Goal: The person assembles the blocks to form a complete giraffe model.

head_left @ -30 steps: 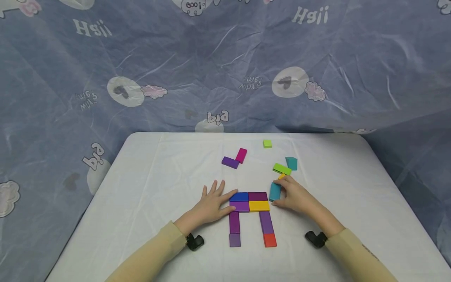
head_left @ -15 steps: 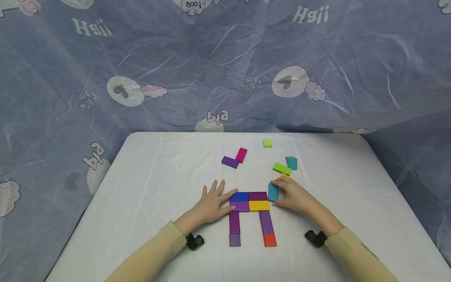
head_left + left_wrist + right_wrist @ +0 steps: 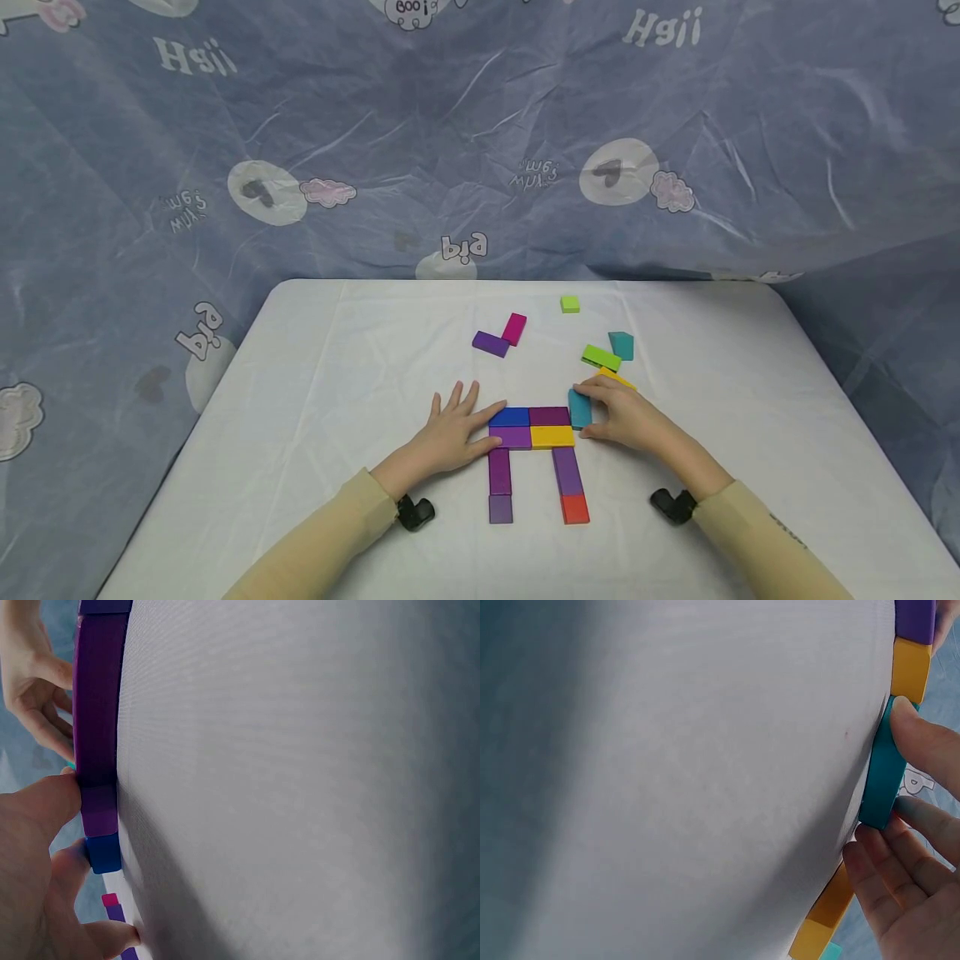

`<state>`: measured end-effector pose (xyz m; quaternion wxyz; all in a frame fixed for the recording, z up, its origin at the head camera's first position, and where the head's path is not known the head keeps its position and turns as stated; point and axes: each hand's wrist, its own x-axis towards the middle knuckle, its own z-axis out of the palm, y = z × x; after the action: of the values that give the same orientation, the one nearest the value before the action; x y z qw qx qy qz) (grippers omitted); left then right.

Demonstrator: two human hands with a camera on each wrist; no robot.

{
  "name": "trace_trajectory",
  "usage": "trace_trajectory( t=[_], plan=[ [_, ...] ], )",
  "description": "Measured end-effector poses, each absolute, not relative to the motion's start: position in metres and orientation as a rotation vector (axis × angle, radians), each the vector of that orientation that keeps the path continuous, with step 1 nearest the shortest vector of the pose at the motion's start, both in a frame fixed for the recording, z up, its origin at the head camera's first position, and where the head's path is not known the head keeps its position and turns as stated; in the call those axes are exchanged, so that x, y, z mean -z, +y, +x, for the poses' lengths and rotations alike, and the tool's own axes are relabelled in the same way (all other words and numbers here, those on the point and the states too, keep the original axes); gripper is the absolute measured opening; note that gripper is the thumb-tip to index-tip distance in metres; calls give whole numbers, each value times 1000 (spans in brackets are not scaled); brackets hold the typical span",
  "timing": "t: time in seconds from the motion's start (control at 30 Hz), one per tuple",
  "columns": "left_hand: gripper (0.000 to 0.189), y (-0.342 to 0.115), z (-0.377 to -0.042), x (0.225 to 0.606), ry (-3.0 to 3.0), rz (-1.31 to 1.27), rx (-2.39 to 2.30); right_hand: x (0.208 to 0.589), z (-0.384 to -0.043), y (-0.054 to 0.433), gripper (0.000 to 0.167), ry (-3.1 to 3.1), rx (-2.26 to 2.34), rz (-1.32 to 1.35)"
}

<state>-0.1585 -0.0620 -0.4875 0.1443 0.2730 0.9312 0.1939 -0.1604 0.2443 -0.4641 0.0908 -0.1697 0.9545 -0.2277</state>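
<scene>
In the head view my left hand [image 3: 442, 435] lies with fingers spread, its index finger and thumb touching the left ends of a blue block [image 3: 512, 417] and a purple block [image 3: 514, 437]. Right of these lie a dark purple block [image 3: 549, 416] and a yellow block [image 3: 552, 437]. Two legs of blocks extend toward me, the left one purple [image 3: 499, 472], the right one violet [image 3: 567, 472] with a red end block [image 3: 575, 509]. My right hand [image 3: 628, 418] pinches a teal block [image 3: 885, 769] between thumb and fingers, at the right end of the rows.
Past my right hand lie another yellow block [image 3: 617, 378], a lime block [image 3: 602, 357] and a second teal block [image 3: 622, 346]. Farther back are a small lime block [image 3: 570, 304], a magenta block [image 3: 514, 329] and a purple block [image 3: 491, 343] on the white table [image 3: 375, 350].
My right hand has slid the teal block left, up against the right end of the block rows. More of the yellow block behind that hand now shows. The left hand has stayed in place.
</scene>
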Motion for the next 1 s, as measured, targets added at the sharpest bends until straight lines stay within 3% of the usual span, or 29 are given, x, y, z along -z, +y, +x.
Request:
trace_trajectory(
  t=[0.63, 1.0],
  plan=[
    [59, -62, -160, 489, 2677, 787, -554, 459, -160, 249, 67, 2837, 705, -512],
    [59, -62, -160, 488, 2676, 789, -555, 448, -172, 278, 40, 2966, 760, -339]
  ],
)
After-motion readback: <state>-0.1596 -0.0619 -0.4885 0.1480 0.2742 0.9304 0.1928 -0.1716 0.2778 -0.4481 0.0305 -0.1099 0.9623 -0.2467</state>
